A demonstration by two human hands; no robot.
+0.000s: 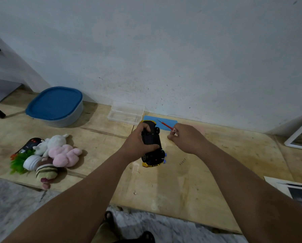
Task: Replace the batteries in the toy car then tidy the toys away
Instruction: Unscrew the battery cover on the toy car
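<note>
A black and yellow toy car (152, 152) lies upside down on the wooden board, its underside facing up. My left hand (139, 142) grips it around the middle. My right hand (187, 137) hovers just right of the car and pinches the end of a red-handled screwdriver (166, 125), whose tip points back over a blue mat (150, 118). A clear plastic case (125, 113) lies open by the wall behind the car. Several small dark screws (182, 161) lie on the board to the right of the car.
A blue-lidded tub (55, 106) stands at the back left. A pile of plush toys (59, 153), a green plastic plant (19, 162) and a black remote (28, 145) lie at the left. Pictures (300, 135) lean at the right. The wall is close behind.
</note>
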